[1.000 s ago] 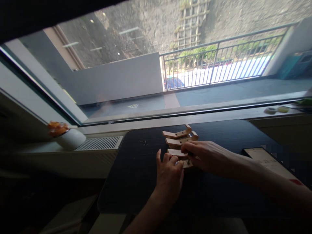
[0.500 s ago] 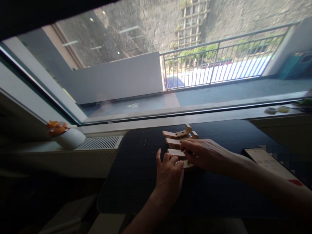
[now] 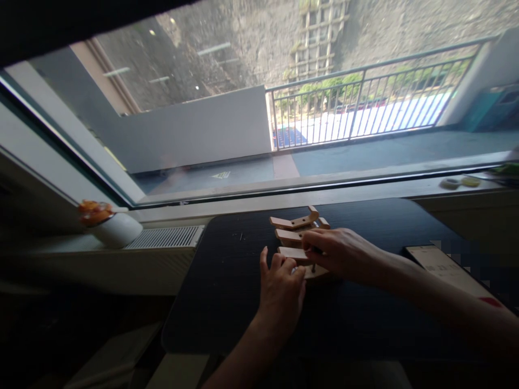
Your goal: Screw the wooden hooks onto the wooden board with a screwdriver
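Observation:
Several pale wooden hooks [image 3: 292, 222] with screw holes lie side by side on the dark table [image 3: 227, 302], their curled ends pointing right. My left hand [image 3: 281, 281] is closed on the near end of the closest wooden hook [image 3: 318, 273], its little finger raised. My right hand [image 3: 334, 248] is above that hook, fingers pinched around a small dark tool. Below the fingers a thin dark shaft [image 3: 313, 267] stands upright on the wood; whether it belongs to the tool or is a screw is unclear. The right hand partly covers the middle hooks.
Loose screws or small metal bits [image 3: 240, 236] lie on the table's left side. A phone [image 3: 441, 270] showing a timer-like screen lies at the right, under my forearm. Beyond are a window sill with rolls of tape [image 3: 470, 182], a radiator [image 3: 166, 237] and a white vase [image 3: 117, 231].
My right hand has shifted slightly, its fingers turned a little, and more of the thin dark shaft shows below them. The left hand and the hooks stay put.

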{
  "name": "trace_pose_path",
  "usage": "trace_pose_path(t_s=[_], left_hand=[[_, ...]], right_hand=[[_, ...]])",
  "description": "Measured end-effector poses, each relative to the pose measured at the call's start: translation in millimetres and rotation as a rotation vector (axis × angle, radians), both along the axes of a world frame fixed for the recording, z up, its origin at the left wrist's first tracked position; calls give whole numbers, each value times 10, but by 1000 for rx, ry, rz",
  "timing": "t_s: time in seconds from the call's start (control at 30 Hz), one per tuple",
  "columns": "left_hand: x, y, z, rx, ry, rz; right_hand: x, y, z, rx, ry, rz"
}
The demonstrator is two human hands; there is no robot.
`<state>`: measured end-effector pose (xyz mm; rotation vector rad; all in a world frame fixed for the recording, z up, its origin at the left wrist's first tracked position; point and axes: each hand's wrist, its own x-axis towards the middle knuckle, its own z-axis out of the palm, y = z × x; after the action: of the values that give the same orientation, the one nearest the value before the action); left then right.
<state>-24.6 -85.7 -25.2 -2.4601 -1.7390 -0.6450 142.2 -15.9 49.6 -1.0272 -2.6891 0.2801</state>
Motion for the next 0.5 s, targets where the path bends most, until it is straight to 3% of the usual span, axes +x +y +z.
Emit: trace_pose_path(t_s=[0.3, 0.5], left_hand=[[-2, 6, 3, 12, -11, -12], [-6, -7, 5, 6, -18, -13]], right_hand=[[16, -63, 111, -42, -47, 129], [8, 19, 35, 35, -86, 16]])
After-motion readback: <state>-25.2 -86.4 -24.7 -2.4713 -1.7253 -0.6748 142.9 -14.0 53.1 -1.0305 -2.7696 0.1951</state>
